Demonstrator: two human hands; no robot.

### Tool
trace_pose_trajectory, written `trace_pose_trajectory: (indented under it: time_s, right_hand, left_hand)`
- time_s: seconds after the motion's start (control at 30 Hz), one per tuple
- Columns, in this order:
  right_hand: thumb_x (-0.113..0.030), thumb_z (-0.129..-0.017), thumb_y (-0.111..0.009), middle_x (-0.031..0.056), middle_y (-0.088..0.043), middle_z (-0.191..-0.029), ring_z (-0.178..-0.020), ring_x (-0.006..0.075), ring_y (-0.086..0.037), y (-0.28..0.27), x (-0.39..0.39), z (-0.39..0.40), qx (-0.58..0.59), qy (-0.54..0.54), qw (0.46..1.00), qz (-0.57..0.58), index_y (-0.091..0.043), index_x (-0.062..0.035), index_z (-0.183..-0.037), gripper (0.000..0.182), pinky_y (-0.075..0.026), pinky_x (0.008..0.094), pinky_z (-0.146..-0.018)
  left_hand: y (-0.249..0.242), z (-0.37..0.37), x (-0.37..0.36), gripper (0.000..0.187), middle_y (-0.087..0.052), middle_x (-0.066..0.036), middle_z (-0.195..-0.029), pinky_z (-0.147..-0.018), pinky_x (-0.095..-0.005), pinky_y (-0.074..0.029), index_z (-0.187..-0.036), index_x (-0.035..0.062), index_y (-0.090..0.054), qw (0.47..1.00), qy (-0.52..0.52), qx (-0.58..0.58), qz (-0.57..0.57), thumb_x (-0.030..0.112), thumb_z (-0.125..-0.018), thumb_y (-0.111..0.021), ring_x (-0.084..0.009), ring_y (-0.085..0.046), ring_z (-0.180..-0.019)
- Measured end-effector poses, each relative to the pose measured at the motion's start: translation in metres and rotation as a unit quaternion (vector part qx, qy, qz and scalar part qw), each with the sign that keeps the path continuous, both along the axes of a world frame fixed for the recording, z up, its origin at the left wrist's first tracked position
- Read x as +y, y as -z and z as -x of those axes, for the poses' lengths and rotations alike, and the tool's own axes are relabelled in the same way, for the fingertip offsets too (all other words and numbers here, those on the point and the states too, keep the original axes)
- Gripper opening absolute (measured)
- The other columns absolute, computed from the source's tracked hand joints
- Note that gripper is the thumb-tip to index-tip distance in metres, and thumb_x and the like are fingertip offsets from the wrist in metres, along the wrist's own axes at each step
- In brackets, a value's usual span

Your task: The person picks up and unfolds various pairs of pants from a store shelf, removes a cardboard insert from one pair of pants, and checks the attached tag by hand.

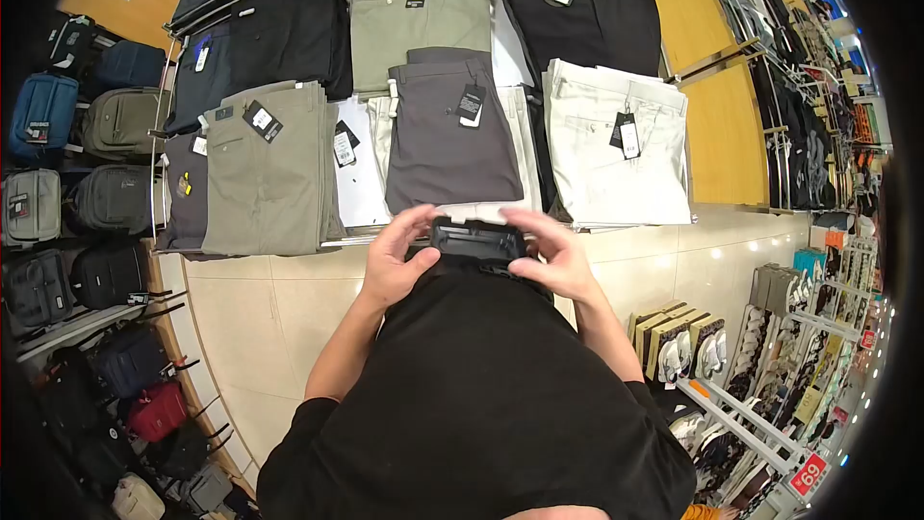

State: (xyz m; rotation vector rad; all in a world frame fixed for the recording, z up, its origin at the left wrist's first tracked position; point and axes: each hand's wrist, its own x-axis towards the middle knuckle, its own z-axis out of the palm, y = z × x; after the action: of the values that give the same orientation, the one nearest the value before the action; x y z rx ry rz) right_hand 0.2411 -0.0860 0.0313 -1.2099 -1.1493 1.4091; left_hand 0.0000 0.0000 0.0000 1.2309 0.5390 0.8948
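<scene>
A black rectangular device with a dark, glossy face point(478, 240) is in front of my torso, at the front of the black shirt. My left hand point(397, 258) grips its left end, thumb on the near side and fingers along the far edge. At the other end my right hand point(558, 255) holds it the same way, its fingertips slightly blurred. Just beyond the device lie folded dark grey trousers point(448, 140) with a hanging tag. Folded khaki trousers point(265, 173) are to the left and white trousers point(616, 149) to the right.
More folded trousers, black point(582, 14) and olive point(421, 24), lie higher on the metal display rack. Backpacks point(120, 202) fill shelves on the left. Boxed goods point(674, 337) and a red price sign point(808, 474) stand at right. Pale tiled floor point(260, 318) shows beneath.
</scene>
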Motion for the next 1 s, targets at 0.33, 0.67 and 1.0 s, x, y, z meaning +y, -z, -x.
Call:
trace_pose_trajectory:
  time_s: [0.33,0.67,1.0]
  right_hand:
    - [-0.036,-0.082,-0.063,0.0264,-0.060,-0.102,-0.095,0.0400,-0.058,0.017,0.030,0.025,-0.245,-0.105,0.964,0.011,-0.046,-0.0027,-0.124,0.057,-0.045,0.0412,-0.081]
    - [-0.032,-0.085,-0.061,0.0225,-0.060,-0.104,-0.097,0.0374,-0.059,0.042,0.024,0.011,-0.179,-0.029,0.982,0.046,-0.043,-0.0031,-0.127,0.055,-0.046,0.0377,-0.081]
    - [-0.026,-0.071,-0.073,0.0185,-0.055,-0.112,-0.100,0.0342,-0.056,0.034,0.012,0.020,-0.421,-0.008,0.905,0.060,-0.036,-0.0024,-0.133,0.076,-0.047,0.0372,-0.083]
  left_hand:
    - [0.007,-0.042,0.024,0.034,-0.063,-0.011,-0.081,-0.066,-0.0297,-0.048,-0.108,0.0018,-0.056,0.951,0.102,0.292,-0.001,0.026,-0.085,-0.062,-0.0183,-0.062,-0.073]
    - [0.014,-0.063,0.035,0.033,-0.063,-0.010,-0.069,-0.057,-0.0266,-0.047,-0.094,-0.0033,-0.060,0.944,0.134,0.298,-0.041,0.029,-0.086,-0.060,-0.0148,-0.061,-0.061]
    - [0.034,-0.089,0.046,0.045,-0.057,-0.007,-0.053,-0.041,-0.0259,-0.043,-0.073,-0.0047,-0.060,0.901,0.207,0.372,0.087,0.039,-0.086,-0.059,-0.0120,-0.057,-0.043]
